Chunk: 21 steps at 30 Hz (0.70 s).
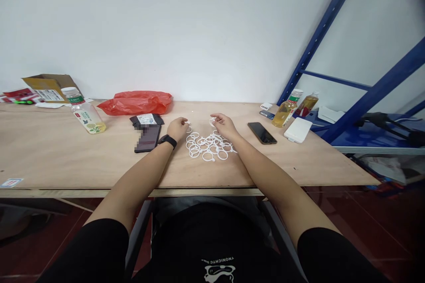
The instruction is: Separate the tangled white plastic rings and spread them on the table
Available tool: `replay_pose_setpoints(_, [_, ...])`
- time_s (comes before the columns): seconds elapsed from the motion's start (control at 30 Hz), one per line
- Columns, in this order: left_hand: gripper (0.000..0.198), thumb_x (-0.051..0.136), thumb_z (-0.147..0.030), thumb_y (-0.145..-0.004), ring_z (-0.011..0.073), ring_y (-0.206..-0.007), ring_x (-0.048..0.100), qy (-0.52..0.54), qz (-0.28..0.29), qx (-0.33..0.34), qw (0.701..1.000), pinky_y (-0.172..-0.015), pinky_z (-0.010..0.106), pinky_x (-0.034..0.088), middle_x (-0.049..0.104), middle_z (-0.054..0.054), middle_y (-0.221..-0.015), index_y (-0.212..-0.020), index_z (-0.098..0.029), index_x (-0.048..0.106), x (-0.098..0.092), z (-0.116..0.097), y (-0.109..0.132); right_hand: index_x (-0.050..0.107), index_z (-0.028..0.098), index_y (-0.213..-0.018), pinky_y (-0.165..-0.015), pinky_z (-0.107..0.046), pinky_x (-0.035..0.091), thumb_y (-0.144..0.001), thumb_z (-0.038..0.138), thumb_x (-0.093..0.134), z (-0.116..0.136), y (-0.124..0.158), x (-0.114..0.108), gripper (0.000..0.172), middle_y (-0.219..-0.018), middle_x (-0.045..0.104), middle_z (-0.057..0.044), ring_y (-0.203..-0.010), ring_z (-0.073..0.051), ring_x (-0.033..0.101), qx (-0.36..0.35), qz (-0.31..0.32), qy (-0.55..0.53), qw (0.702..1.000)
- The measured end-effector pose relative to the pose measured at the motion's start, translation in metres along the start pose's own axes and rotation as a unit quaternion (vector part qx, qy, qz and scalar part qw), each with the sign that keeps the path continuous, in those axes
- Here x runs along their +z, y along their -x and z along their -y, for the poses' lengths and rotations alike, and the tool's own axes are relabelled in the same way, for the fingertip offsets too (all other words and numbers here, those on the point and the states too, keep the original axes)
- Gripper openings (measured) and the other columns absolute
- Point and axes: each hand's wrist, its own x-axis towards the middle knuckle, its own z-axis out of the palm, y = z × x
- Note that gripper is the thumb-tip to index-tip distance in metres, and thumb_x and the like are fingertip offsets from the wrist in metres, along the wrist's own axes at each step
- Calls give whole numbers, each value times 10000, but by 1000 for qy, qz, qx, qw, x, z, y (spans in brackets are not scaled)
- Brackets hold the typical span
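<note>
A heap of several white plastic rings (208, 146) lies on the wooden table (66, 150) in front of me. My left hand (178, 128), with a black band on its wrist, rests at the heap's left edge, its fingers curled round a white ring. Just right of it, my right hand (223, 124) is at the heap's far side and pinches another white ring between its fingertips. The two hands are a short way apart, above the far end of the heap.
A dark phone (147, 138) and black packet lie left of my left hand; another phone (262, 132) and a white power bank (298, 129) lie to the right. A red plastic bag (136, 102), bottles (85, 116), a cardboard box (49, 86) and blue shelving (365, 93) surround them.
</note>
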Motion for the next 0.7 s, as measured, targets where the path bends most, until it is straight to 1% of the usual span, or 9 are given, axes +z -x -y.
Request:
replay_pose_setpoints(0.1, [311, 540, -225, -777, 202, -778, 643, 6, 23, 17, 1000, -765, 294, 490, 725, 76, -845, -1000, -138, 738, 0, -1, 1, 656, 200, -934, -408, -208, 452, -699, 215, 601, 3, -1, 0, 243, -667, 517, 59, -433, -63, 441, 40, 2, -48, 998])
replay_pose_setpoints(0.2, [313, 533, -230, -775, 178, -683, 619, 26, 80, 65, 994, -709, 282, 495, 705, 53, -752, -983, -131, 745, 2, -1, 3, 635, 181, -853, -392, -200, 442, -673, 171, 594, 5, -3, -2, 185, -587, 534, 56, -419, -78, 465, 58, -18, -70, 996])
replay_pose_setpoints(0.23, [312, 533, -238, -778, 175, -682, 618, 30, 102, 87, 991, -712, 283, 501, 702, 50, -751, -979, -134, 747, 2, -1, 4, 631, 178, -841, -396, -196, 443, -674, 166, 592, 5, -3, -4, 173, -593, 563, 45, -423, -78, 475, 62, -26, -77, 995])
replay_pose_setpoints(0.3, [300, 552, -261, -779, 185, -747, 633, 26, 129, 135, 982, -773, 300, 514, 707, 59, -818, -966, -144, 756, 5, -2, 6, 625, 175, -832, -401, -190, 441, -683, 165, 586, 4, -5, -9, 154, -632, 620, 25, -423, -71, 479, 68, -44, -92, 992])
replay_pose_setpoints(0.4, [300, 610, -308, -763, 216, -897, 638, 2, 136, 190, 972, -901, 342, 507, 685, 89, -980, -974, -164, 767, 9, -3, 7, 610, 179, -832, -383, -183, 416, -690, 163, 567, 1, -7, -15, 150, -645, 648, 21, -403, -65, 458, 74, -67, -100, 990])
replay_pose_setpoints(0.47, [315, 617, -318, -765, 220, -924, 633, -8, 136, 203, 970, -926, 353, 504, 662, 95, -1017, -998, -171, 769, 9, -4, 7, 601, 181, -824, -369, -180, 398, -688, 161, 553, -2, -10, -20, 146, -615, 642, 27, -388, -67, 441, 77, -75, -98, 989])
replay_pose_setpoints(0.57, [313, 569, -253, -779, 197, -879, 635, -8, 144, 215, 966, -905, 335, 512, 657, 80, -978, -1006, -171, 770, 3, -3, 5, 595, 181, -811, -370, -180, 400, -690, 179, 545, -7, -14, -26, 131, -589, 634, 30, -380, -69, 431, 87, -85, -96, 988])
replay_pose_setpoints(0.7, [339, 557, -175, -750, 178, -863, 638, -13, 180, 246, 952, -907, 305, 506, 670, 75, -980, -1014, -164, 769, -8, 0, 3, 594, 182, -783, -367, -191, 397, -678, 206, 521, -15, -18, -33, 130, -576, 628, 28, -363, -73, 423, 98, -107, -88, 985])
